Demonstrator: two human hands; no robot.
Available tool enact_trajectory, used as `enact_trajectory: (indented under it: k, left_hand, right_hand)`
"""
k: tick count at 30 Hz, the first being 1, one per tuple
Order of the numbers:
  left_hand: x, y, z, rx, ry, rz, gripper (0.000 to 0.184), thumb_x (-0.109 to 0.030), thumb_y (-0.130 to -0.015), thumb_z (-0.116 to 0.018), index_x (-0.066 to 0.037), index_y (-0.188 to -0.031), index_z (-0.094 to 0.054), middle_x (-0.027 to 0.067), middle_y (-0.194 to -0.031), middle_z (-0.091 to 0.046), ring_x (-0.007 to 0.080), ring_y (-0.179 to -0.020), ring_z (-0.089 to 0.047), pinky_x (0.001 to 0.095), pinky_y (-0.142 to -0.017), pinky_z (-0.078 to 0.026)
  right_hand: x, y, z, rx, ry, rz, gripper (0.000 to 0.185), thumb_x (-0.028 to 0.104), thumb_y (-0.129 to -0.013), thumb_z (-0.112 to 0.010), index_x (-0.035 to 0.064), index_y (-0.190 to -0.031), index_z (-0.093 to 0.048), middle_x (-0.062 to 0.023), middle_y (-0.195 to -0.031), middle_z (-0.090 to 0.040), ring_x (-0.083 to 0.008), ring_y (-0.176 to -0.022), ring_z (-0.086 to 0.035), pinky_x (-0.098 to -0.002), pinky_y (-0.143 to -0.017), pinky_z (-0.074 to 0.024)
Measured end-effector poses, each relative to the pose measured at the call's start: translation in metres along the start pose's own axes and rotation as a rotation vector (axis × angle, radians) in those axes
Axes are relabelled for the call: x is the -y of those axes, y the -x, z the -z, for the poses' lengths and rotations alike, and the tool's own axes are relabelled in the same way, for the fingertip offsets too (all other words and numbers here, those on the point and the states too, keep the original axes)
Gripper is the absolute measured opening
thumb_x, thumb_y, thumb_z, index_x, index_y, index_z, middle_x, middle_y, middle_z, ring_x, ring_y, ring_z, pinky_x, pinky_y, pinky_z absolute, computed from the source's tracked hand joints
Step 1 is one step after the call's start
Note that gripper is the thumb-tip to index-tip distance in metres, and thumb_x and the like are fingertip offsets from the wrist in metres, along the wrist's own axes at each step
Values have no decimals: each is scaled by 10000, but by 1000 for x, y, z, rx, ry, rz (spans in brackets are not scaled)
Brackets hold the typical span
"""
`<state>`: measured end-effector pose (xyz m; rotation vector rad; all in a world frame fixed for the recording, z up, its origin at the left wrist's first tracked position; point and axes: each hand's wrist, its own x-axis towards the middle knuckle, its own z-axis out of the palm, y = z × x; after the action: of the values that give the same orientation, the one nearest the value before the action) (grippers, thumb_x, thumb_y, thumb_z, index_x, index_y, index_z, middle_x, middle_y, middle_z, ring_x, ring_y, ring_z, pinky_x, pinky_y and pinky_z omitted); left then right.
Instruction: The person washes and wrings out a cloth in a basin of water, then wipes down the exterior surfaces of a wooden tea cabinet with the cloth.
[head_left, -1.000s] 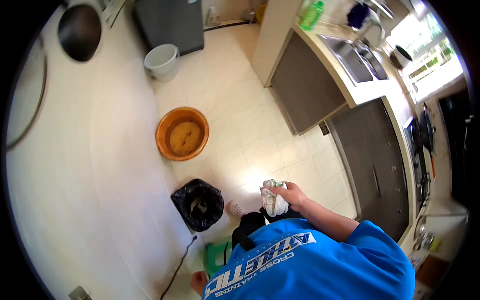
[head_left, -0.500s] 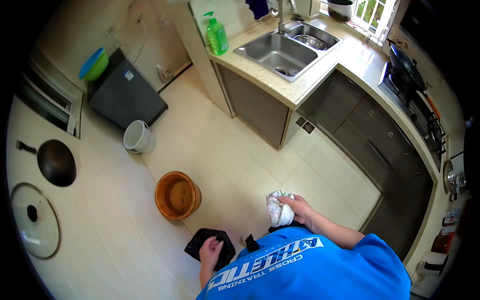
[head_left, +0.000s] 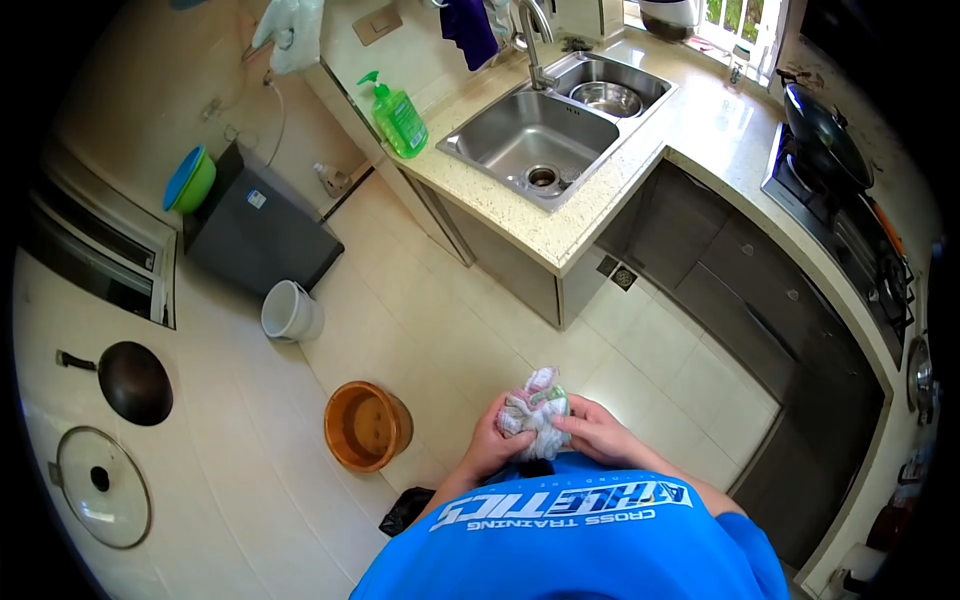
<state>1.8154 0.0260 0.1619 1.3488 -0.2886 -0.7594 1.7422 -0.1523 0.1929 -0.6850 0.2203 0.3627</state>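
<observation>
A crumpled white cloth with pink and green patches is bunched up in front of my body. My left hand grips it from the left side, thumb across the folds. From the right, my right hand closes on the same cloth with the thumb pressed on it. Part of a black bag shows low on the left, partly covered by my left arm.
A brown wooden bucket and a white bucket stand on the floor to the left. Ahead is a counter with a steel double sink and a green pump bottle. A stove with a wok lies along the right.
My left hand has left the black bag and come over to take hold of the cloth beside my right hand. The view has shifted nearer the sink.
</observation>
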Motion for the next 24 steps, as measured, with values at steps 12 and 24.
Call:
enact_trajectory:
  k: [12,24]
  left_hand:
    - [-122,-310,171,-379,-123,-408,440,-43,-689,-645,-56,-1100,-489,65,-1059,-532,166,-946,-534,292,-818,-449]
    - [-95,-411,146,-44,-1388,-534,389,-283,-689,-633,-55,-989,-534,169,-1058,-458,341,-1027,-407,419,-850,-386]
  right_hand:
    - [66,-34,68,-928,-143,463,199,128,-849,-553,49,-1032,-563,-64,-917,-619,-131,-795,-600,-225,-626,-505]
    - [53,-79,57,-1115,-385,331,153,145,-864,-531,37,-971,-544,-55,-866,-606,-123,-739,-581,-214,-584,-491]
